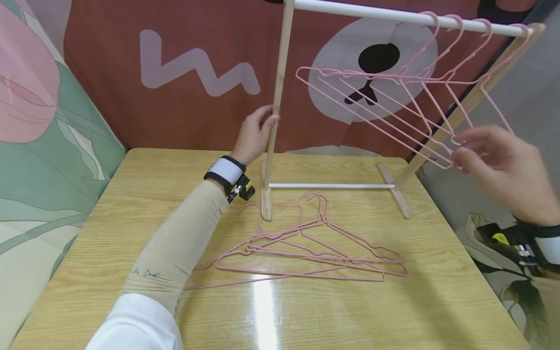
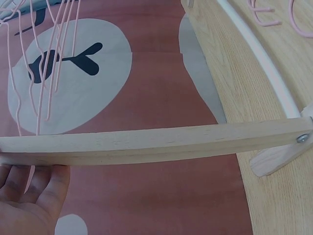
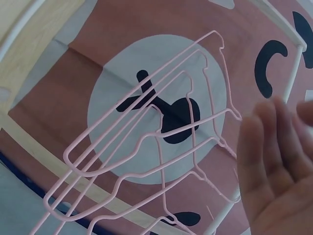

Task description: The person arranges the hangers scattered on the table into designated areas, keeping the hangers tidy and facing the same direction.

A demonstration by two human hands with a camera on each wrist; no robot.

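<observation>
My left hand [image 1: 264, 121] grips the left wooden upright [image 1: 277, 73] of a small clothes rack; in the left wrist view its fingers [image 2: 34, 191] lie against that post [image 2: 156, 142]. Several pink wire hangers [image 1: 393, 97] hang from the white top rail [image 1: 393, 14]. My right hand [image 1: 470, 150] hovers at their lower right corners with relaxed fingers and holds nothing. In the right wrist view its palm [image 3: 274, 166] is spread next to the hanging hangers [image 3: 161, 122]. Several more pink hangers [image 1: 315, 248] lie in a loose pile on the wooden table [image 1: 131, 218].
The rack's slanted right upright [image 1: 472, 97] and white lower bar [image 1: 332, 185] stand at the table's back. A red printed cloth [image 1: 175, 107] hangs behind it, patterned cloth on both sides. The table's right edge is just below my right hand.
</observation>
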